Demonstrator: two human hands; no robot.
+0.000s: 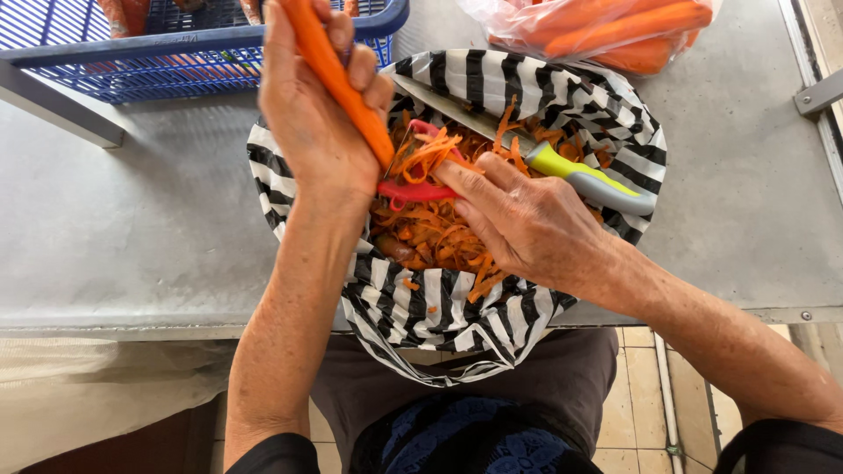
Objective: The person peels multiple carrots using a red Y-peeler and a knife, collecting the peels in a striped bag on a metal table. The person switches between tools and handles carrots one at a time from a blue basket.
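Head view: our forearms frame a striped bag [457,307] of peelings at the worktop [132,228] edge. We judge peeling is in hand. Left hand [312,114] closes its grip around the carrot [338,75], held tilted over the bag. Right hand [527,224] grips the red peeler [413,190], touching the carrot's lower end. Next stroke calls for turning the carrot.

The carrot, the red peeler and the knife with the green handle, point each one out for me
carrot [338,79], head view, middle of its orange shaft
red peeler [413,190], head view, its red handle
knife [575,174], head view, its green and grey handle
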